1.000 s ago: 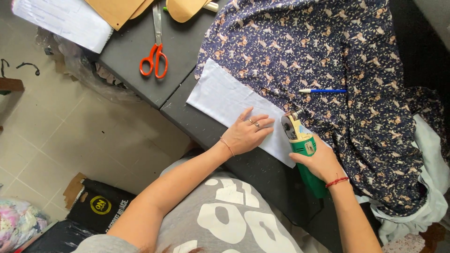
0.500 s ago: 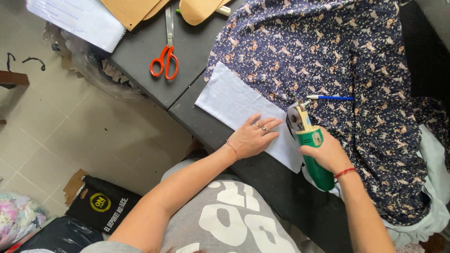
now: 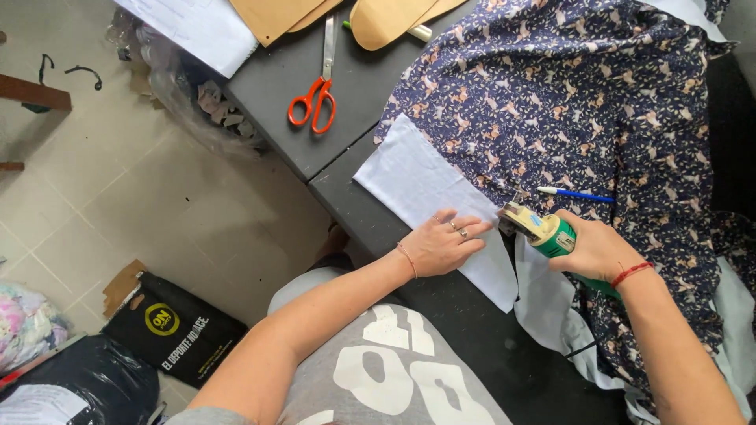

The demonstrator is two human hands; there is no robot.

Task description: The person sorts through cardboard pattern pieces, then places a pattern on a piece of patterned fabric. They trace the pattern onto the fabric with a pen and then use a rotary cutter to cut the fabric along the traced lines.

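My right hand (image 3: 602,250) grips a green electric fabric cutter (image 3: 543,232), its metal head at the edge of a white paper pattern piece (image 3: 425,185). My left hand (image 3: 442,242) lies flat on that white piece with fingers spread, pressing it onto the dark table (image 3: 354,201). The piece rests against navy fabric with a small pale print (image 3: 598,102), which covers the right part of the table. A blue pen (image 3: 575,194) lies on the fabric just beyond the cutter.
Orange-handled scissors (image 3: 315,94) lie on the table's far part, near brown paper pattern pieces (image 3: 386,20) and a white sheet (image 3: 197,27). On the tiled floor at left sit a clear bag of scraps (image 3: 201,102) and a black bag (image 3: 173,334).
The cutter and my right hand have advanced along the white piece's edge, away from me. My left hand has shifted with it, staying flat on the piece.
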